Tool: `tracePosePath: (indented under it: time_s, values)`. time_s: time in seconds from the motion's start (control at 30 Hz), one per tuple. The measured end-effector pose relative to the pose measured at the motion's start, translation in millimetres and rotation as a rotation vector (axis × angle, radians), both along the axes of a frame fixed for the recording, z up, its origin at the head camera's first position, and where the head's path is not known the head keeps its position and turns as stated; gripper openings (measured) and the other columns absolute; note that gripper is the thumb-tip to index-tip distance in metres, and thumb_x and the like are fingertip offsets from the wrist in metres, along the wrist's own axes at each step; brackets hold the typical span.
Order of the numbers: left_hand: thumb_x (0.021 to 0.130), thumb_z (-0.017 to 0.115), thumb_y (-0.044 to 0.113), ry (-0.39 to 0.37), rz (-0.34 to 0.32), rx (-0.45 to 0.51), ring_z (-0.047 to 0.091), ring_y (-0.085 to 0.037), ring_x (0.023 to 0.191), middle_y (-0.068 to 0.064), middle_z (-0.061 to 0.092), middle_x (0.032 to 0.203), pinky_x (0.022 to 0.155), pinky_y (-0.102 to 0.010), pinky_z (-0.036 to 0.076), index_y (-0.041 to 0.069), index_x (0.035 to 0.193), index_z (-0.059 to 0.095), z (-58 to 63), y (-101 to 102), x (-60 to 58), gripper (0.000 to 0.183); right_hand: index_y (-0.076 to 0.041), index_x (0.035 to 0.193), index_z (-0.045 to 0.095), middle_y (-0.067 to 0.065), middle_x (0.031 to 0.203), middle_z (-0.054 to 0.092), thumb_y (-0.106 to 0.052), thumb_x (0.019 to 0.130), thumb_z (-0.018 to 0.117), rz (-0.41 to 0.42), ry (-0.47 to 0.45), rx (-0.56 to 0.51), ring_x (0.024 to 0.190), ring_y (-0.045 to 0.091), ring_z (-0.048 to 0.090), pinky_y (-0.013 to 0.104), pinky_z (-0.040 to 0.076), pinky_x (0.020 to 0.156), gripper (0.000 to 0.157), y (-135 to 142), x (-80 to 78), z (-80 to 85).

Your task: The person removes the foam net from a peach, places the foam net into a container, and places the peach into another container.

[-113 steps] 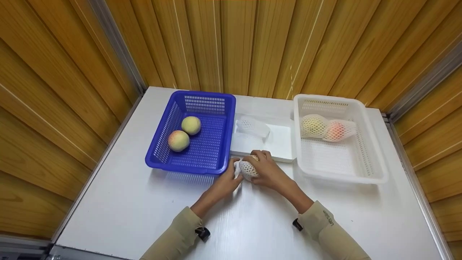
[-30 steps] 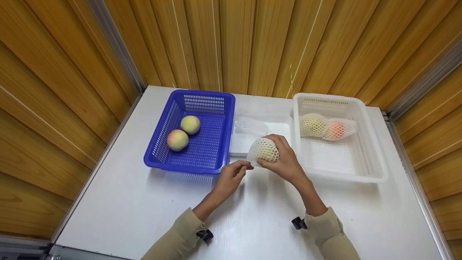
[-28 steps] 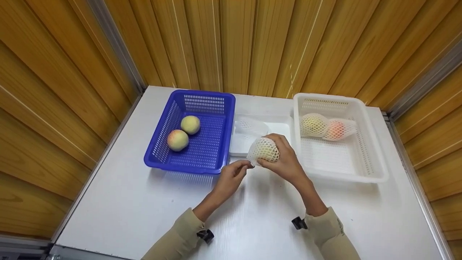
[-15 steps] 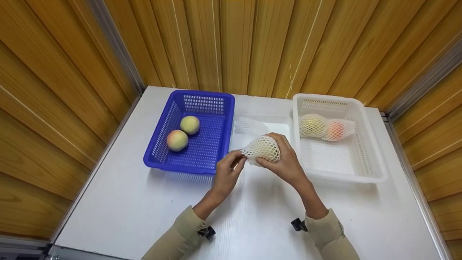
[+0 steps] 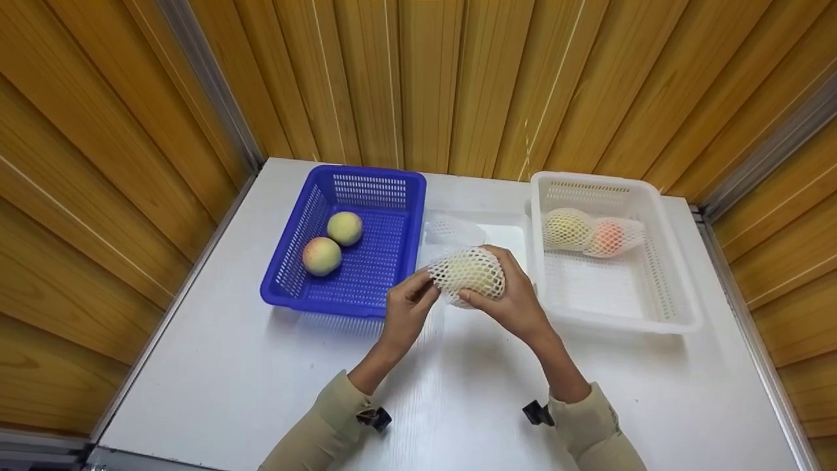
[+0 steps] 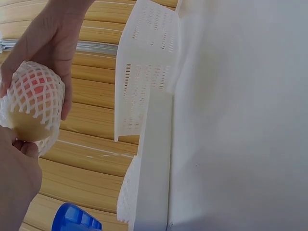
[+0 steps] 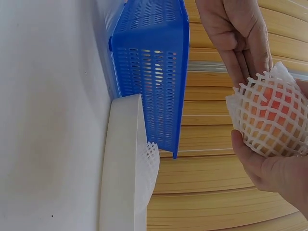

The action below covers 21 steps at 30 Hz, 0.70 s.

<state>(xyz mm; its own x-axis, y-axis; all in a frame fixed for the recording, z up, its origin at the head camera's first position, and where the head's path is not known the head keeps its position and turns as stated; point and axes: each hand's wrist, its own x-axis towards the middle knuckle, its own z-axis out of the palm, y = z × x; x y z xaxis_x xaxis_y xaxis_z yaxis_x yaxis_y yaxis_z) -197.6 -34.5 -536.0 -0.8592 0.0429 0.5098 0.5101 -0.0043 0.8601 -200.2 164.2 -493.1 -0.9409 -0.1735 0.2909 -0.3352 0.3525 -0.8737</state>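
Above the table a peach (image 5: 476, 273) sits in a white foam fruit net (image 5: 446, 269). My right hand (image 5: 518, 304) grips the netted peach from the right, thumb in front. With thumb and fingers, my left hand (image 5: 405, 313) pinches the left edge of the net. In the left wrist view, a patch of bare peach (image 6: 29, 126) shows below the net's edge, close to the left fingertips. The right wrist view shows the mesh stretched over the peach's red side (image 7: 276, 108), with the left fingers at the net's rim.
On the left, a blue basket (image 5: 340, 304) holds two bare peaches (image 5: 322, 256). A white basket (image 5: 618, 317) on the right holds two netted peaches (image 5: 567, 229). Between them, a shallow white tray (image 5: 510, 239) contains foam netting (image 5: 454, 229).
The netted peach has risen from near the tabletop in my right hand. My left fingers have shifted from the net's lower corner up its left edge, and the net opening looks wider.
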Motion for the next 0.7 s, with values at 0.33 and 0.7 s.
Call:
tracePosePath:
  time_s: [0.33, 0.7]
  values:
    - [0.084, 0.068, -0.017, -0.124, -0.126, 0.180, 0.061, -0.035, 0.124, -0.030, 0.063, 0.129, 0.106, -0.037, 0.049, -0.017, 0.128, 0.060, 0.6, 0.7, 1.7, 0.044, -0.010, 0.150, 0.042, 0.011, 0.138, 0.055, -0.020, 0.086, 0.083, 0.038, -0.069, -0.112, 0.110, 0.027, 0.062, 0.034, 0.058, 0.086, 0.077, -3.5, 3.1, -6.3]
    - [0.078, 0.072, -0.019, -0.134, -0.075, 0.201, 0.045, -0.045, 0.136, -0.036, 0.065, 0.117, 0.106, -0.033, 0.048, -0.022, 0.119, 0.062, 5.0, 2.4, 2.7, 0.042, -0.010, 0.148, 0.045, 0.009, 0.135, 0.058, -0.019, 0.085, 0.083, 0.005, -0.040, -0.135, 0.108, 0.025, 0.062, 0.033, 0.056, 0.086, 0.074, -8.3, 5.8, -7.2]
